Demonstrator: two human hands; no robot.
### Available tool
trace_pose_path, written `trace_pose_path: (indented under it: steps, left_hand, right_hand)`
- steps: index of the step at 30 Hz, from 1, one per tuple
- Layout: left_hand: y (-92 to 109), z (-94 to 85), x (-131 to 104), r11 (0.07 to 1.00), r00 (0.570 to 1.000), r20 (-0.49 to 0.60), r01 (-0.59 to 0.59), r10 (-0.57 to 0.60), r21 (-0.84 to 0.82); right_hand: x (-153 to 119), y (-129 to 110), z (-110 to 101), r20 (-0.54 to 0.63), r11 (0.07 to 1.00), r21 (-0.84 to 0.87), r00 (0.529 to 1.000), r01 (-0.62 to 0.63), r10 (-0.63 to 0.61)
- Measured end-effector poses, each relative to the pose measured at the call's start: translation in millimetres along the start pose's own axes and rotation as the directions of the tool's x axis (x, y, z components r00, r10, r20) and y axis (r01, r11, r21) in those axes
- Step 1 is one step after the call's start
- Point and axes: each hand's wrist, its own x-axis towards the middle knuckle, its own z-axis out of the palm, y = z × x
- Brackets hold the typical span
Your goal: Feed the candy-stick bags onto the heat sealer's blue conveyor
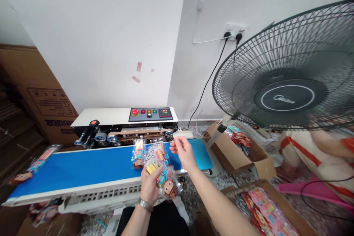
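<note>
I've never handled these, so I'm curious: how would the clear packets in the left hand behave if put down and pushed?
The packets are probably light, since the left hand alone holds several. Their shiny clear film suggests they might slip over one another. They look flat, so a push would likely slide them rather than roll them.

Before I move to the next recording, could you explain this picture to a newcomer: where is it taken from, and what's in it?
A head-worn camera looks forward and down at a person's two bare hands; there is no robot. The left hand holds a stack of clear plastic packets with colourful cartoon cutouts. The right hand is raised beside it, fingers curled; whether it holds anything is unclear. Behind is a white-topped machine with a button panel and rollers, fronted by a flat blue belt. Similar packets lie mid-belt and at its left end.
</note>
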Motion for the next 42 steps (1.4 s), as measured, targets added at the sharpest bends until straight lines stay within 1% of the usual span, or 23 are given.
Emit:
trace_pose_path:
  steps: [1, 2, 4, 6, 7, 9, 11, 14, 17, 19, 21, 23, 25, 28, 31, 32, 33, 35, 36, 37, 38, 40, 42]
  left_hand:
    - [0, 0.0, 0, 1.0, 1.0, 0.0, 0.004, -0.004, 0.0]
    - [0, 0.1, 0, 1.0, 1.0, 0.005, 0.011, -0.011, 0.003]
    - [-1, 0.8, -1, 1.0, 0.999, 0.033, 0.026, -0.027, 0.011]
    - [-1, 2.1, -1, 0.999, 0.998, 0.055, 0.036, -0.036, 0.012]
    - [-2, 2.8, -1, 0.999, 0.997, 0.063, 0.041, -0.041, 0.008]
    - [-2, 4.1, -1, 0.998, 0.996, 0.073, 0.056, -0.055, -0.009]
    - [-1, 4.8, -1, 0.997, 0.995, 0.08, 0.069, -0.067, -0.029]
    - [-1, 3.8, 0, 0.995, 0.995, 0.049, 0.087, -0.085, -0.04]
    - [-1, 1.1, 1, 0.995, 0.996, -0.01, 0.092, -0.092, -0.031]
    - [-1, -0.5, 1, 0.996, 0.996, -0.018, 0.088, -0.089, -0.03]
    - [0, -1.3, 2, 0.995, 0.996, -0.008, 0.092, -0.092, -0.034]
    - [0, -1.3, 2, 0.995, 0.995, -0.008, 0.098, -0.098, -0.034]
    - [1, -0.9, 2, 0.993, 0.994, -0.011, 0.11, -0.11, -0.031]
    - [1, 0.0, 1, 0.991, 0.992, -0.003, 0.125, -0.125, -0.039]
    - [1, 0.7, 1, 0.993, 0.994, 0.001, 0.107, -0.107, -0.054]
    - [1, 0.7, 1, 0.993, 0.995, -0.001, 0.099, -0.099, -0.059]
    - [1, 0.7, 1, 0.993, 0.995, -0.003, 0.094, -0.095, -0.064]
    - [1, 0.3, 1, 0.993, 0.995, 0.002, 0.096, -0.096, -0.071]
    - [1, 0.1, 1, 0.992, 0.995, 0.006, 0.097, -0.097, -0.075]
    - [1, 0.0, 1, 0.992, 0.995, 0.011, 0.095, -0.094, -0.079]
    - [1, 0.0, 1, 0.993, 0.996, 0.012, 0.09, -0.089, -0.082]
    - [0, 0.5, 1, 0.994, 0.997, 0.016, 0.076, -0.075, -0.084]
    - [0, 1.4, 0, 0.995, 0.998, 0.026, 0.065, -0.064, -0.077]
  right_hand:
    - [0, 0, -3, -0.007, 1.0, 0.008, 1.0, -0.025, 0.025]
    - [0, 0, -5, 0.019, 0.999, 0.003, 0.999, -0.043, 0.043]
    - [-1, 0, -6, 0.13, 0.999, -0.029, 0.991, -0.04, 0.043]
    - [-3, 2, -5, 0.199, 0.995, -0.089, 0.98, 0.036, -0.017]
    - [-4, 3, -3, 0.199, 0.987, -0.132, 0.978, 0.087, -0.06]
    - [-5, 7, 0, 0.153, 0.958, -0.236, 0.98, 0.163, -0.129]
    - [-4, 12, 0, 0.073, 0.928, -0.326, 0.983, 0.182, -0.168]
    - [2, 19, -10, -0.069, 0.901, -0.404, 0.977, 0.157, -0.201]
    - [15, 29, -32, -0.2, 0.87, -0.486, 0.959, 0.082, -0.202]
    - [25, 35, -49, -0.231, 0.816, -0.579, 0.957, 0.009, -0.175]
    - [35, 41, -62, -0.238, 0.727, -0.683, 0.962, -0.07, -0.131]
    - [43, 45, -67, -0.246, 0.652, -0.747, 0.965, -0.126, -0.095]
    - [50, 45, -64, -0.243, 0.627, -0.766, 0.967, -0.142, -0.078]
    - [57, 41, -48, -0.192, 0.63, -0.768, 0.979, -0.113, -0.06]
    - [53, 31, -31, -0.121, 0.641, -0.766, 0.99, -0.049, -0.069]
    - [48, 28, -26, -0.085, 0.667, -0.745, 0.993, -0.007, -0.084]
    - [42, 24, -22, -0.039, 0.715, -0.698, 0.995, 0.04, -0.094]
    - [25, 18, -16, 0.096, 0.842, -0.525, 0.992, 0.123, -0.085]
    - [17, 16, -13, 0.177, 0.895, -0.422, 0.981, 0.146, -0.077]
    - [8, 14, -11, 0.246, 0.928, -0.339, 0.967, 0.155, -0.071]
    - [0, 13, -9, 0.292, 0.943, -0.295, 0.954, 0.157, -0.068]
    - [-11, 11, -6, 0.303, 0.936, -0.3, 0.949, 0.185, -0.09]
    - [-17, 10, -4, 0.247, 0.901, -0.377, 0.961, 0.214, -0.125]
